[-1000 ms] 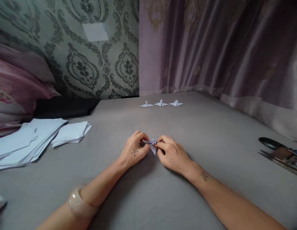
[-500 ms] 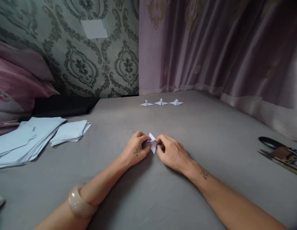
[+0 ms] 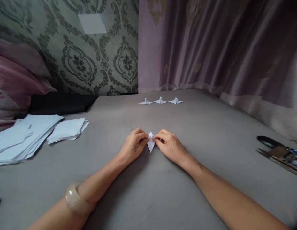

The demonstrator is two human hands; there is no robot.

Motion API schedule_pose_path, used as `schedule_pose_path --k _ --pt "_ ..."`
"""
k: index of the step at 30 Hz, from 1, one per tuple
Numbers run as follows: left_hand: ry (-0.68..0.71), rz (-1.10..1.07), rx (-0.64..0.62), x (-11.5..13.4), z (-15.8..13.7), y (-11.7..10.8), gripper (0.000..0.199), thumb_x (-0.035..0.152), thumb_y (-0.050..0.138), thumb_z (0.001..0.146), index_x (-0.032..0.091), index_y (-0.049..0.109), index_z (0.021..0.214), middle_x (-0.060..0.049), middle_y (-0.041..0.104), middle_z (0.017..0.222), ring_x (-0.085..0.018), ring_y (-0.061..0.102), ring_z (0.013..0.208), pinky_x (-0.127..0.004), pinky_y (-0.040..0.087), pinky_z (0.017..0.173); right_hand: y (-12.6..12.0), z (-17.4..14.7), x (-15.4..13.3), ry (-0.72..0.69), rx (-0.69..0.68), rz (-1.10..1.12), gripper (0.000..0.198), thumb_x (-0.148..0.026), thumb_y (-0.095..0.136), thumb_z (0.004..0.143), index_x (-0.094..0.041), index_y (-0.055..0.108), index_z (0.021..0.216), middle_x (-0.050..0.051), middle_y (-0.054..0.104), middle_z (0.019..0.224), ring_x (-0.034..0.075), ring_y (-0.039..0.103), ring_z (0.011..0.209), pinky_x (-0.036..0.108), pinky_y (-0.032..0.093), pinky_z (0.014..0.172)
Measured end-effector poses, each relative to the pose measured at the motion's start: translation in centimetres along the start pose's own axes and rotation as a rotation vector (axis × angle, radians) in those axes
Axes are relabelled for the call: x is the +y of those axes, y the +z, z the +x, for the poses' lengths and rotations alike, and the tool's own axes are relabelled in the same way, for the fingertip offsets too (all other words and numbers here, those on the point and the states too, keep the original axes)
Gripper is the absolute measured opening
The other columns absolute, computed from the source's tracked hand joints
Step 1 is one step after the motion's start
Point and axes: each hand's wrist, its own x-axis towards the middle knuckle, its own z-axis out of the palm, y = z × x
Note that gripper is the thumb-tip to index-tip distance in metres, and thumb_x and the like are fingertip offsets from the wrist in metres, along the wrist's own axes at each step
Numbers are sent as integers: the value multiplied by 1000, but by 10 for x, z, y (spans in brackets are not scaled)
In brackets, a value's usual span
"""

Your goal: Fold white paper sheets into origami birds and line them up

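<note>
A small folded white paper (image 3: 150, 145), shaped like a kite with its long point toward me, is held just above the grey surface at mid-view. My left hand (image 3: 135, 143) pinches its left edge between thumb and forefinger. On the opposite edge, my right hand (image 3: 171, 145) pinches it the same way. The fingertips hide parts of both sides of the paper. Beyond my hands, three folded white paper birds stand in a row: a left bird (image 3: 145, 102), a middle bird (image 3: 160, 101) and a right bird (image 3: 175, 101).
To the left lie a stack of large white sheets (image 3: 40, 134) and a pile of smaller paper pieces (image 3: 67, 129). Behind them is a black cloth (image 3: 62, 103). Scissors (image 3: 265, 153) and other small items lie at the right edge. A purple curtain (image 3: 186, 48) hangs behind.
The folded paper has turned from a slant to nearly straight, its long point now facing me. Both hands have shifted slightly and still pinch its sides.
</note>
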Motion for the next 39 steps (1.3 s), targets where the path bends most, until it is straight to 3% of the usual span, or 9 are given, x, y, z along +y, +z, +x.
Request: schedule_pose_path --k 7,12,18,26,33,39 --pt "-122 -12 -41 -5 -2 2 13 28 59 80 21 69 84 -3 60 86 -16 57 76 -27 43 69 -1 1 1 55 -77 15 13 -27 58 83 -24 70 86 1 63 90 13 58 74 25 40 66" --pt "-118 4 -36 -3 0 2 14 27 57 81 19 68 78 -3 60 82 -15 56 74 -27 42 68 3 6 6 88 -77 69 9 -28 61 81 -24 70 81 -1 63 87 12 56 73 24 40 65" --pt "-49 60 -74 -1 0 2 17 25 53 84 18 65 74 -5 59 82 -17 54 77 -29 42 71 1 4 0 6 -88 -45 15 -23 52 88 -22 66 85 1 62 92 13 57 77 25 38 66" --pt "172 185 -109 -8 1 3 21 23 45 89 17 58 73 -6 55 81 -18 49 78 -32 41 76 -3 2 -10 21 -143 -132 16 -23 48 90 -20 64 88 4 60 92 14 57 75 26 37 65" --pt "22 10 -126 -4 -4 -5 12 22 51 80 17 62 82 -4 55 84 -16 52 78 -28 42 70 -9 5 6 42 -194 220 16 -16 55 79 -18 67 90 3 62 92 10 55 70 24 42 69" --pt "-179 -134 -59 2 -5 -12 38 12 46 63 17 65 96 -2 57 85 -14 53 74 -26 43 67 -15 7 14 344 -101 620 34 -9 49 71 -14 64 102 6 65 93 8 54 63 21 43 59"
